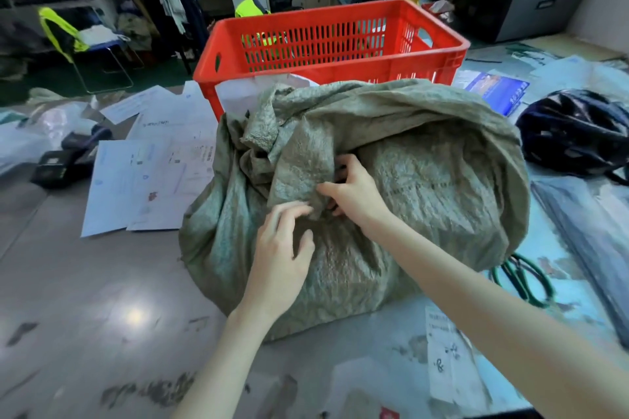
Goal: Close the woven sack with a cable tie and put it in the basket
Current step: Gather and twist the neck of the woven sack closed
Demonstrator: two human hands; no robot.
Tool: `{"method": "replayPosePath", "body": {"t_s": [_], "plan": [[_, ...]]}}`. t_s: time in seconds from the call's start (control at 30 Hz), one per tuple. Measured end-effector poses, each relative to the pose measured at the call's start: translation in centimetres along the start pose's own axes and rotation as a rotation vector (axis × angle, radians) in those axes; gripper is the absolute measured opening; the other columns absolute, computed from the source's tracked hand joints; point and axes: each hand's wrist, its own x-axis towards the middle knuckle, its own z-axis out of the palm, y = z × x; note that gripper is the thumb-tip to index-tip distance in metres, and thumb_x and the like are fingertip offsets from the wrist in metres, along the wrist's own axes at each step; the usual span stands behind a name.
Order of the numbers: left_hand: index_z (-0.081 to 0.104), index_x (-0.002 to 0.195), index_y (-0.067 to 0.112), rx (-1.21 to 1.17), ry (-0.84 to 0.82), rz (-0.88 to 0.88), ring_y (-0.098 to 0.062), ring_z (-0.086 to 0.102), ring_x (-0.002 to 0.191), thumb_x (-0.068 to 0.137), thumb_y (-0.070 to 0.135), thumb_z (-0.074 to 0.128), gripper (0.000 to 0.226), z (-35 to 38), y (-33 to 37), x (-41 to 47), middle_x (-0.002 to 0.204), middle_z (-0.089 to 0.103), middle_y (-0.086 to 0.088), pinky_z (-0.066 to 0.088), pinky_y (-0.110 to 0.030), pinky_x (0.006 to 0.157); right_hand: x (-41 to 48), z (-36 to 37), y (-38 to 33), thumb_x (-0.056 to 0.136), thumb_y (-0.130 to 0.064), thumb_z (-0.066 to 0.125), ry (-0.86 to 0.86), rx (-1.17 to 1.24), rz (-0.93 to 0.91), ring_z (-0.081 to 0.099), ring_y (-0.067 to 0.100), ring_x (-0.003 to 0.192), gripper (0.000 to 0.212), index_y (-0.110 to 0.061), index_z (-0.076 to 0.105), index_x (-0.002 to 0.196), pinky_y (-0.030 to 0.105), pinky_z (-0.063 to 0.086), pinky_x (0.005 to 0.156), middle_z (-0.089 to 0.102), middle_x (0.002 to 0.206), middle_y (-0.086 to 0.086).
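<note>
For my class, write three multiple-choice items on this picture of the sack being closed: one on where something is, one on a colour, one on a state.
1. Where is the basket?
A. behind the woven sack
B. on top of the sack
C. under the table

2. What colour is the basket?
A. blue
B. red
C. white

3. How is the sack's mouth?
A. tied with a cable tie
B. cut off
C. loose, being gathered by hand

Answers:
1 A: the basket stands on the far side of the sack.
2 B: its walls and rim are red.
3 C: the left hand and right hand pinch loose folds, and no tie shows.
</note>
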Motion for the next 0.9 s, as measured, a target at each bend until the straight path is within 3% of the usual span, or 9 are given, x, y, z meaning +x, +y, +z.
{"method": "replayPosePath", "body": {"t_s": [0.1,0.23,0.4,0.47,0.53,0.57,0.73,0.9], "plan": [[0.055,0.120,0.015,-0.052,0.059,-0.053,-0.008,0.049,0.117,0.093,0.007,0.054,0.028,-0.4,0.3,-0.6,0.120,0.053,0.004,0.037,-0.019,0.101,-0.7,-0.5,0.5,0.081,-0.004,0.058,0.014,-0.025,-0.043,0.056,0.016,0.052,0.018,-0.014,0.053,0.095,0.026,0.045,0.044,0.063,0.082,0.005],[0.052,0.121,0.013,-0.087,0.149,-0.083,-0.009,0.048,0.114,0.091,0.007,0.057,0.031,-0.3,1.1,-0.8,0.120,0.050,-0.001,0.034,-0.010,0.096,-2.4,-1.7,0.6,0.079,0.000,0.054,-0.001,-0.011,-0.098,0.051,0.014,0.049,0.014,-0.013,0.054,0.083,0.026,0.042,0.044,0.058,0.071,0.005],[0.046,0.123,0.014,-0.172,0.246,-0.144,-0.018,0.039,0.122,0.089,0.020,0.062,0.038,0.5,2.4,-0.6,0.125,0.038,0.000,0.034,-0.029,0.103,-5.3,-3.5,0.3,0.076,-0.001,0.052,-0.040,0.031,-0.130,0.050,0.003,0.055,0.017,-0.016,0.057,0.084,0.020,0.038,0.051,0.062,0.072,-0.006],[0.042,0.123,0.017,-0.272,0.261,-0.220,-0.019,0.035,0.127,0.087,0.031,0.061,0.043,1.0,2.9,-0.4,0.128,0.032,-0.001,0.030,-0.028,0.107,-6.4,-4.4,0.5,0.073,-0.003,0.049,-0.039,0.052,-0.116,0.050,0.007,0.057,0.022,-0.008,0.059,0.092,0.019,0.036,0.049,0.064,0.076,0.006],[0.038,0.125,0.018,-0.429,0.263,-0.374,-0.018,0.034,0.130,0.089,0.029,0.063,0.046,1.3,3.5,0.0,0.130,0.028,-0.001,0.031,-0.029,0.108,-7.5,-5.4,0.7,0.070,-0.005,0.045,-0.029,0.096,-0.112,0.043,0.014,0.056,0.028,0.005,0.051,0.095,0.022,0.032,0.048,0.052,0.074,0.021],[0.035,0.129,0.018,-0.515,0.266,-0.453,-0.017,0.035,0.130,0.089,0.028,0.064,0.050,1.4,3.8,0.2,0.132,0.028,0.000,0.033,-0.030,0.107,-8.0,-5.9,0.7,0.070,-0.005,0.044,-0.025,0.122,-0.119,0.039,0.014,0.055,0.025,0.007,0.047,0.091,0.023,0.030,0.048,0.045,0.071,0.019],[0.028,0.134,0.036,-0.908,0.202,-0.679,-0.015,0.051,0.124,0.078,0.033,0.074,0.073,2.3,4.0,0.9,0.136,0.047,0.005,0.041,-0.044,0.106,-9.8,-8.0,1.8,0.072,-0.002,0.046,0.015,0.123,-0.116,0.028,0.024,0.061,0.018,0.008,0.039,0.085,0.034,0.023,0.053,0.036,0.075,0.030],[0.034,0.143,0.028,-0.920,0.036,-0.677,-0.017,0.051,0.129,0.069,0.030,0.078,0.086,3.9,4.6,0.6,0.143,0.051,0.002,0.038,-0.049,0.109,-11.2,-10.2,3.7,0.069,-0.006,0.047,0.151,0.089,-0.051,0.032,0.029,0.062,0.023,0.008,0.039,0.085,0.035,0.024,0.054,0.038,0.075,0.034]]}}
